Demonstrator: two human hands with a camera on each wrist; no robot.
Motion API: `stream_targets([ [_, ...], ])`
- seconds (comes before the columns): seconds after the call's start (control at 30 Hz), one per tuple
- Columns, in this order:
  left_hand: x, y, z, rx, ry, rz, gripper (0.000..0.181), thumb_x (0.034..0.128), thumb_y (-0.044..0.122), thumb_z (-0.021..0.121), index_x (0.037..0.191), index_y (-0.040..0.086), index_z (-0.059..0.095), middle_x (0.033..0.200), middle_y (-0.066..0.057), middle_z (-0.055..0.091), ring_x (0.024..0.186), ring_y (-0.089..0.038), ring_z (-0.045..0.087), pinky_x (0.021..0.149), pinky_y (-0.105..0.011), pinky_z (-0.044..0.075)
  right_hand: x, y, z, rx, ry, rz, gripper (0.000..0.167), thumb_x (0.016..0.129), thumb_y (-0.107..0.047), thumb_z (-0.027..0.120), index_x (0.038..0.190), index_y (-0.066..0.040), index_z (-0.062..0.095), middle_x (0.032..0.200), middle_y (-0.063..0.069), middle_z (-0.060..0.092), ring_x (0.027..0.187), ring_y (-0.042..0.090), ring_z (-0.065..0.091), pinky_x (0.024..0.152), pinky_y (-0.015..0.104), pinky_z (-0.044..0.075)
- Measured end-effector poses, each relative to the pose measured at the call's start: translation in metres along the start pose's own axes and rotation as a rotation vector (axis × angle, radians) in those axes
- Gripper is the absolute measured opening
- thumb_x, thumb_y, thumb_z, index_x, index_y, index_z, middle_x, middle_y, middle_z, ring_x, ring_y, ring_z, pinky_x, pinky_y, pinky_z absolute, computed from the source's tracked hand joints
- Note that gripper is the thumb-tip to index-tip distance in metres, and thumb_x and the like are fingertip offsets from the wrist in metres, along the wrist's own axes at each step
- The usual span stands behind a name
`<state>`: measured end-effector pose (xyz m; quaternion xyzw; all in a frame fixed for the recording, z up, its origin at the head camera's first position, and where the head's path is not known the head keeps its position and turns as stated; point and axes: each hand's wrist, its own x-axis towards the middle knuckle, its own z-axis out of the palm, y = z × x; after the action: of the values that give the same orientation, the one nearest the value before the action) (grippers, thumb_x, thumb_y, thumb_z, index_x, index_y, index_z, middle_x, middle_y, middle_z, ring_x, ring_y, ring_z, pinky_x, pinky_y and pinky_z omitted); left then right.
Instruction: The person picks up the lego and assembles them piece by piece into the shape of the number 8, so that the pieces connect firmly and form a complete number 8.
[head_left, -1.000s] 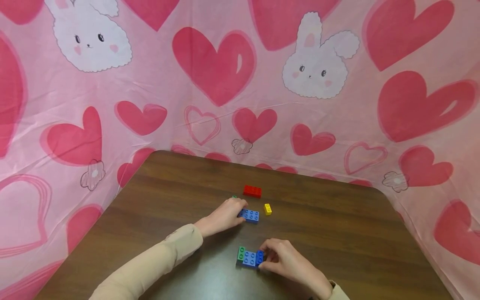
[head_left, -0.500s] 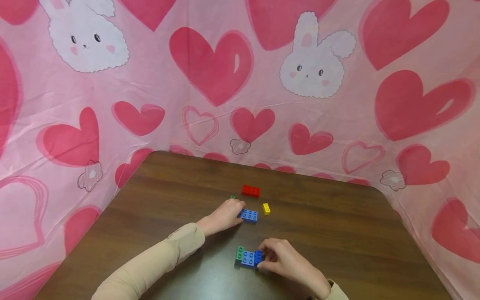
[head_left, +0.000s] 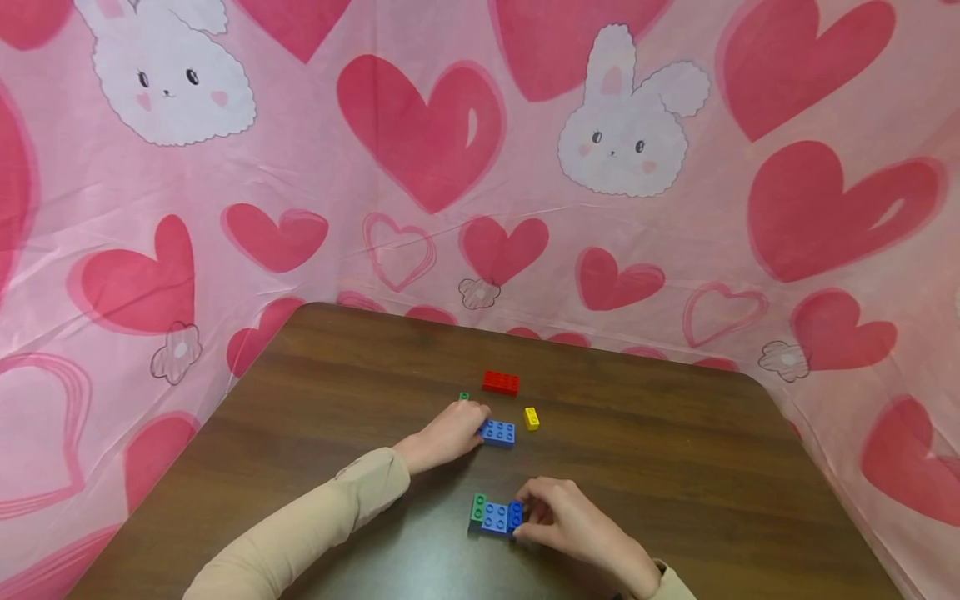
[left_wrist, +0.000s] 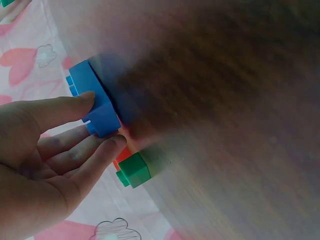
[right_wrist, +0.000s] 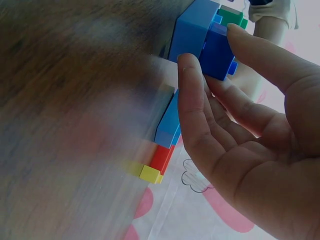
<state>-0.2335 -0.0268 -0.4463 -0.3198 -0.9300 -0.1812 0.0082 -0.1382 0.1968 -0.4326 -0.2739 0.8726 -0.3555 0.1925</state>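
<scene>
In the head view my left hand (head_left: 446, 433) is at the left end of a light blue building brick (head_left: 498, 432) with several studs. The left wrist view shows its thumb on one side of that blue brick (left_wrist: 95, 95) and fingers at the other, pinching it. Nearer to me lies a small assembly: a light blue brick (head_left: 495, 517) topped by a green brick (head_left: 478, 507) on the left and a dark blue brick (head_left: 515, 514) on the right. My right hand (head_left: 573, 521) pinches the dark blue brick (right_wrist: 217, 52) between thumb and fingers.
A red brick (head_left: 500, 382) lies farther back on the brown wooden table (head_left: 675, 467). A small yellow brick (head_left: 532, 418) sits right of the light blue one. Another green brick (head_left: 464, 397) shows partly behind my left hand. Pink heart-patterned cloth (head_left: 420, 167) hangs behind the table.
The head view has shifted slightly, so everything appears a little farther left. Both hands keep about the same place and hold on the bricks.
</scene>
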Motion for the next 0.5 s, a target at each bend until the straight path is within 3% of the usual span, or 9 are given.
stream_targets([
  [0.5, -0.0060, 0.0031, -0.0047, -0.057, -0.005, -0.006, 0.025, 0.0875, 0.010, 0.075, 0.111, 0.003, 0.069, 0.105, -0.011, 0.074, 0.094, -0.019, 0.071, 0.082, -0.029, 0.060, 0.0000, 0.0000, 0.0006, -0.002, 0.000, 0.007, 0.027, 0.087, -0.023, 0.076, 0.107, -0.007, 0.068, 0.095, 0.003, 0.070, 0.074, -0.004, 0.059, 0.067, 0.015, 0.053],
])
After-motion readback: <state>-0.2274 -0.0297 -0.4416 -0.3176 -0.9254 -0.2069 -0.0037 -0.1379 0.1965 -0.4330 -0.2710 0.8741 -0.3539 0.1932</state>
